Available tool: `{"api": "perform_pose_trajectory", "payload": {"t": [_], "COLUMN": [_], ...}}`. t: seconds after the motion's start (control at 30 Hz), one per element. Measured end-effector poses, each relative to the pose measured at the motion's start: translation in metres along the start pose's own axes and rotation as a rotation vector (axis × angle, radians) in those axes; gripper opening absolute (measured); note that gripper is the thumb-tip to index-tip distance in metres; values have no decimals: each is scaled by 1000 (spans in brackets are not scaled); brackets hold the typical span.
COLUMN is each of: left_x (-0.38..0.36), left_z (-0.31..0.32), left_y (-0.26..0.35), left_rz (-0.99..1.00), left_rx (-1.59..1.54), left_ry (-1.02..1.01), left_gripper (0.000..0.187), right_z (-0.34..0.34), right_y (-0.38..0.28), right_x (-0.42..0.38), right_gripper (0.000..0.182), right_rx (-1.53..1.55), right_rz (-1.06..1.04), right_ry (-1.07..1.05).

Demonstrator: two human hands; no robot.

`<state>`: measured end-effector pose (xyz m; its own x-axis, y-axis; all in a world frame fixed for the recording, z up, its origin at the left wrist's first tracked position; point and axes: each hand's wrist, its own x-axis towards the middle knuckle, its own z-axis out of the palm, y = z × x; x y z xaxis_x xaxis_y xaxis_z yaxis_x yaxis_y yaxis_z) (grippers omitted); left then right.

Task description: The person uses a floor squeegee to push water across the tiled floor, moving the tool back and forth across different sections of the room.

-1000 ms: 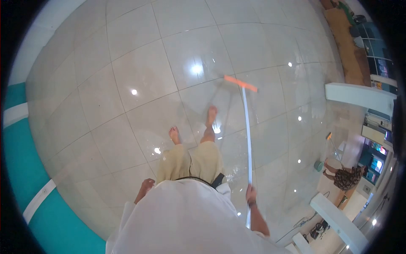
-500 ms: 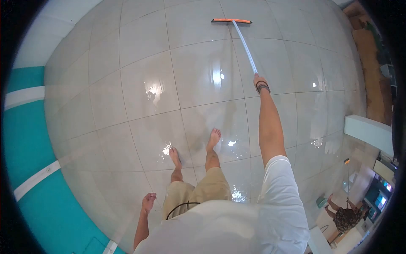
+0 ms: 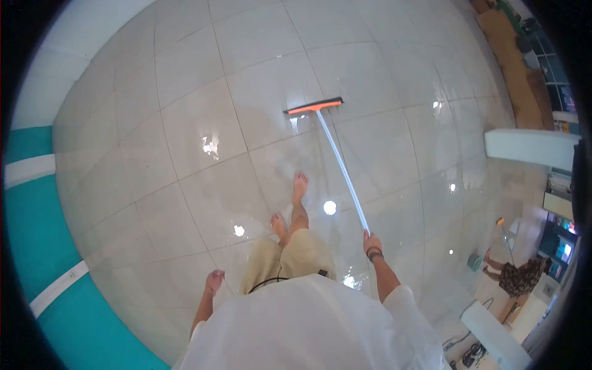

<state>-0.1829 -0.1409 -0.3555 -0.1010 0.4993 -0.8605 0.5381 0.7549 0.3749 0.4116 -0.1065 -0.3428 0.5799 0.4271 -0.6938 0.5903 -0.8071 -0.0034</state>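
My right hand (image 3: 372,243) is closed round the pale handle of a floor squeegee (image 3: 342,166). Its orange head with a black blade rests on the wet tiled floor (image 3: 376,148), ahead of my bare feet. Dark bands circle the right wrist. My left hand (image 3: 214,282) hangs at my side, holding nothing, with its fingers loosely bent and partly apart. Light glints off water on the tiles around my feet.
A teal and white wall (image 3: 37,216) runs along the left. A white pillar (image 3: 530,147) juts in from the right. At lower right another person (image 3: 518,279) stands with a long-handled tool near a green bucket (image 3: 474,262). Cables (image 3: 473,356) lie below them.
The squeegee head has come back toward my feet, and my right arm has drawn in from its outstretched reach. My feet have shifted and the view has turned slightly. My left hand stays low.
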Motion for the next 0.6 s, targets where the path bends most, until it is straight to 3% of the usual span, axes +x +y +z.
{"api": "perform_pose_trajectory", "payload": {"t": [0.1, 0.17, 0.3, 0.47, 0.57, 0.6], "left_x": [11, 35, 37, 56, 60, 48], "left_z": [-16, -26, -26, -10, 11, 23], "left_y": [44, 28, 69, 60, 17, 9], "left_rz": [75, 254, 184, 230, 209, 176], "left_rx": [113, 210, 320, 188, 157, 138], "left_ry": [-3, -45, -16, -39, -61, -74], "left_gripper": [22, 22, 22, 23, 24, 24], "right_z": [39, 63, 106, 131, 219, 212], "right_y": [67, 109, 187, 243, 334, 339], "right_x": [-76, -126, -235, -370, -428, -426], "right_gripper": [52, 52, 50, 50, 52, 52], "right_rx": [-44, -53, -126, -59, -128, -136], "right_rz": [80, 135, 274, 462, 394, 391], "right_ry": [-37, -79, -166, -221, -121, -109]}}
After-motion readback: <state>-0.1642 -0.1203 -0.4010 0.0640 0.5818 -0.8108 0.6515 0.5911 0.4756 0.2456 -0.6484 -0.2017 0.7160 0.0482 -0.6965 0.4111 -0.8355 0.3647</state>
